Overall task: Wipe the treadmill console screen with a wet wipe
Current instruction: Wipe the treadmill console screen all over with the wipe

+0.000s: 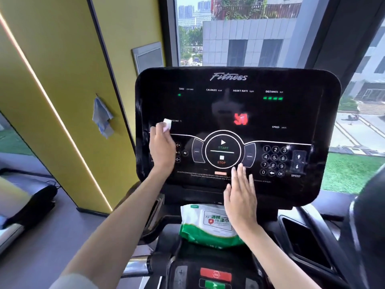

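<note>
The black treadmill console screen (237, 113) fills the middle of the view, with lit figures and a round START/STOP control. My left hand (161, 147) presses a small folded white wet wipe (167, 124) against the screen's left side, near the INCLINE label. My right hand (240, 197) is flat with fingers spread, its fingertips touching the lower edge of the console below the STOP button; it holds nothing.
A green and white pack of wet wipes (206, 224) lies on the tray under the console. Red and green buttons (215, 278) sit lower down. A yellow wall (62, 80) with a hanging blue cloth (102, 117) stands at left. A window is behind.
</note>
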### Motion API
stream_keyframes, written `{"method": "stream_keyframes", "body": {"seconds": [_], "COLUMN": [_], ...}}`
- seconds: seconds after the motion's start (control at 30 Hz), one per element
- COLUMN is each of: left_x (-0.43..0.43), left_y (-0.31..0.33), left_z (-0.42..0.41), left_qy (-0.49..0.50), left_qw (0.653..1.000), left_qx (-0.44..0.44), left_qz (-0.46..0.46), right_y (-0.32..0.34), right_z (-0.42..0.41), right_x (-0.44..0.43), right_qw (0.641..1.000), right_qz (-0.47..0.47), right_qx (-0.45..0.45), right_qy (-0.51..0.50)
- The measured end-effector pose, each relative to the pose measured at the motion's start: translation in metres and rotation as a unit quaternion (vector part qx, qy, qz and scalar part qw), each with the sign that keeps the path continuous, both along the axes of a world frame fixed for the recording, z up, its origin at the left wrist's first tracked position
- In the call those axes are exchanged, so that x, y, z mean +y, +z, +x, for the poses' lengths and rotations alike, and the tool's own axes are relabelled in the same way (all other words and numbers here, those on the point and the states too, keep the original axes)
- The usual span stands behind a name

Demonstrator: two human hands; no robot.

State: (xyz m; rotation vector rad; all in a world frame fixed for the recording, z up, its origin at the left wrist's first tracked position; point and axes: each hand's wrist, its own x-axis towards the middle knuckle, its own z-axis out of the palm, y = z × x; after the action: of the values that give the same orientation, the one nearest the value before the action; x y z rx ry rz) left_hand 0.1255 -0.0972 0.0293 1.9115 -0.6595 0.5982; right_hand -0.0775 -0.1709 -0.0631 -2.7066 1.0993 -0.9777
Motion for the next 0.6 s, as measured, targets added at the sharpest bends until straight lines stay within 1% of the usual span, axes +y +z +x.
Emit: {"method": "stream_keyframes", "body": {"seconds": [0.03,0.07,0.1,0.13,0.2,0.23,0.27,0.3,0.33,0.37,0.4,0.43,0.47,0.5,0.53,0.57,0.6], "left_x": [-0.005,-0.011,-0.014,-0.014,-0.004,0.003,0.009,0.015,0.021,0.025,0.028,0.029,0.027,0.022,0.017,0.012,0.009], "left_y": [-0.005,-0.015,-0.028,-0.042,-0.062,-0.065,-0.062,-0.060,-0.058,-0.055,-0.050,-0.045,-0.041,-0.041,-0.043,-0.050,-0.058], "left_z": [-0.007,-0.019,-0.033,-0.048,-0.066,-0.063,-0.056,-0.045,-0.035,-0.023,-0.016,-0.012,-0.016,-0.024,-0.035,-0.047,-0.061], "left_qy": [0.016,-0.013,-0.076,-0.162,-0.308,-0.348,-0.360,-0.353,-0.331,-0.291,-0.238,-0.176,-0.114,-0.072,-0.077,-0.126,-0.200], "left_qw": [1.000,0.999,0.990,0.965,0.891,0.862,0.845,0.842,0.853,0.882,0.923,0.963,0.988,0.995,0.994,0.986,0.963], "left_qx": [0.004,-0.033,-0.090,-0.142,-0.211,-0.228,-0.246,-0.257,-0.261,-0.248,-0.207,-0.134,-0.048,0.011,0.017,-0.023,-0.081], "left_qz": [-0.004,0.028,0.082,0.146,0.256,0.290,0.310,0.318,0.309,0.275,0.220,0.153,0.097,0.068,0.071,0.108,0.160], "right_y": [0.000,0.000,0.000,0.000,0.001,0.001,0.002,0.003,0.003,0.003,0.004,0.004,0.003,0.002,0.001,0.001,0.000], "right_z": [0.001,0.001,0.001,-0.001,-0.004,-0.005,-0.006,-0.005,-0.005,-0.004,-0.003,-0.003,-0.002,-0.001,0.000,0.000,0.001], "right_x": [0.001,0.001,0.001,0.000,-0.001,-0.002,-0.002,-0.001,-0.001,0.000,0.001,0.002,0.003,0.004,0.005,0.006,0.006], "right_qw": [1.000,1.000,1.000,1.000,0.999,0.999,0.999,0.999,0.999,0.999,0.999,1.000,1.000,1.000,1.000,1.000,1.000], "right_qz": [-0.001,-0.005,-0.012,-0.020,-0.035,-0.039,-0.040,-0.039,-0.036,-0.032,-0.029,-0.025,-0.021,-0.017,-0.012,-0.007,-0.005], "right_qx": [0.000,0.002,0.004,0.006,0.008,0.008,0.008,0.008,0.009,0.009,0.008,0.005,0.003,0.001,0.000,0.001,0.003], "right_qy": [-0.002,-0.003,0.000,0.006,0.017,0.019,0.020,0.020,0.019,0.016,0.013,0.010,0.008,0.008,0.008,0.010,0.012]}}
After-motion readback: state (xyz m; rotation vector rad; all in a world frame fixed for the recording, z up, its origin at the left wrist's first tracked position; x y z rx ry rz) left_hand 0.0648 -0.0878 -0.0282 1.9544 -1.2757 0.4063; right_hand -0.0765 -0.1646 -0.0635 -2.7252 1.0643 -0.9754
